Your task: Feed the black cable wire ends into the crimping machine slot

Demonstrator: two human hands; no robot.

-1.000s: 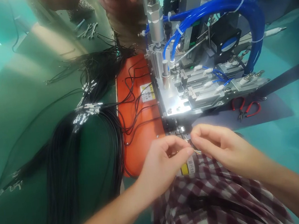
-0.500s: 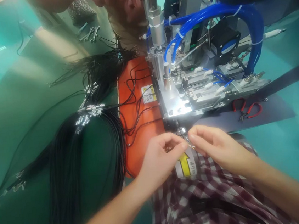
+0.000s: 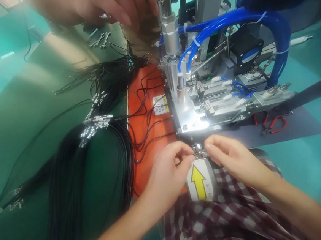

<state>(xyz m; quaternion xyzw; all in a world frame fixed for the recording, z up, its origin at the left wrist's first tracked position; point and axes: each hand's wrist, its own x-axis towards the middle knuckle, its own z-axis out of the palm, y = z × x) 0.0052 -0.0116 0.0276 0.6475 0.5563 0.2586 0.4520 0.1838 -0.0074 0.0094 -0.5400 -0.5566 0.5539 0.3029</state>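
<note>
My left hand (image 3: 171,168) is closed in a pinch on a thin dark cable (image 3: 196,153), with a small coppery tip showing past the fingertips. Opposite it, my right hand (image 3: 231,151) pinches too, and a thin silvery piece pokes out of its fingers toward that tip; what it is I cannot make out. Both hands meet just in front of the machine's metal plate (image 3: 192,120), above a white cover with a yellow arrow (image 3: 198,181). Small metal fittings (image 3: 198,145) sit right behind the fingertips.
Bundles of black cables (image 3: 66,175) with silvery ends lie at the left; several run over an orange surface (image 3: 150,136) into the machine. Red-handled pliers (image 3: 270,125) lie at the right, wrenches (image 3: 102,40) at the back left. Another person's hand (image 3: 119,2) touches the machine's top.
My left hand has shifted slightly left, and the coppery tip now shows between my hands. The other person's hand reaches further into view. The view has tilted a little.
</note>
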